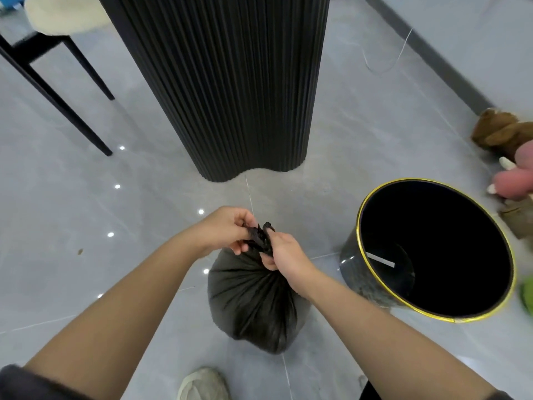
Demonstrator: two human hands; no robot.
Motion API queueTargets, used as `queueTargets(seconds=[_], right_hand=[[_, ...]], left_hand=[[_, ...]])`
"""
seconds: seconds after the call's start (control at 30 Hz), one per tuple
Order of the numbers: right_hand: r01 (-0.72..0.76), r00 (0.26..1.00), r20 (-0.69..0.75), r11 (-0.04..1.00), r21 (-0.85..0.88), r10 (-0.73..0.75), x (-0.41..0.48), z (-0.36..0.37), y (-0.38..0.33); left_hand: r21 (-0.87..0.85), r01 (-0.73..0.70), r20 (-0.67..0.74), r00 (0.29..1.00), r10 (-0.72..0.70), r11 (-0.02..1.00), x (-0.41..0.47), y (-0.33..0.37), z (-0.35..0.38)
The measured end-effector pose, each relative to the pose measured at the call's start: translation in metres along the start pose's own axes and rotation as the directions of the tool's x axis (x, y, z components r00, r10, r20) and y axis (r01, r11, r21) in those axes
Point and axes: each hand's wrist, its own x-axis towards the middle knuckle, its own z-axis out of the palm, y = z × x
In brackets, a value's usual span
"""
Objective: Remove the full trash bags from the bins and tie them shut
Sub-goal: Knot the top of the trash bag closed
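Head view, hands (227, 230) pinching bag (253, 301) neck

Glossy grey tiled floor (86, 197), ceiling lights reflected as white dots. Black ribbed, wavy-sided pedestal (230, 82) stands centre, far side. Black-legged chair with cream fleecy seat (63, 15) at upper left. Thin white cord (404, 47) loops on the floor upper right. Brown plush toy (501, 131) and pink plush toy (516, 177) lie at the right edge.

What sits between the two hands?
The gathered neck of the black trash bag; left hand and right hand both pinch it, in the head view.
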Motion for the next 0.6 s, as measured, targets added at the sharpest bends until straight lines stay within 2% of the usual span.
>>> queueTargets(seconds=[0.07,0.13,0.2,0.27,0.37,0.43,0.53,0.6], right_hand=[[-0.013,1.0,-0.016,1.0,-0.008,0.013,0.0,-0.001,0.0],[-0.011,1.0,-0.014,1.0,-0.012,0.011,-0.002,-0.003,-0.001],[-0.004,1.0,0.011,0.999,-0.043,0.005,-0.003,-0.004,-0.001],[-0.001,0.999,0.036,0.998,-0.055,0.003,-0.002,-0.006,0.002],[0.01,0.997,0.075,1.0,-0.026,-0.008,0.002,-0.012,0.006],[0.039,0.987,0.157,0.998,-0.058,-0.03,0.001,-0.018,0.006],[0.151,0.946,0.318,0.958,-0.244,-0.068,0.001,-0.032,0.009],[0.261,0.927,0.366,0.848,-0.461,-0.086,0.003,-0.042,0.013]], left_hand=[[-0.082,-0.018,0.017,1.0,0.02,0.996,-0.005,-0.002,0.003],[-0.197,-0.01,0.123,0.992,0.035,0.98,-0.012,-0.005,0.003],[-0.168,-0.028,0.182,0.981,0.059,0.985,-0.019,-0.008,0.008],[-0.101,-0.077,0.116,0.989,0.088,0.992,-0.018,-0.01,0.018],[-0.1,-0.106,-0.036,0.994,0.103,0.989,-0.011,-0.016,0.03],[-0.126,-0.098,-0.048,0.995,0.093,0.987,-0.008,-0.018,0.03],[-0.179,-0.09,-0.059,0.995,0.081,0.98,-0.007,-0.021,0.024],[-0.199,-0.094,-0.082,0.993,0.079,0.975,-0.006,-0.022,0.018]])
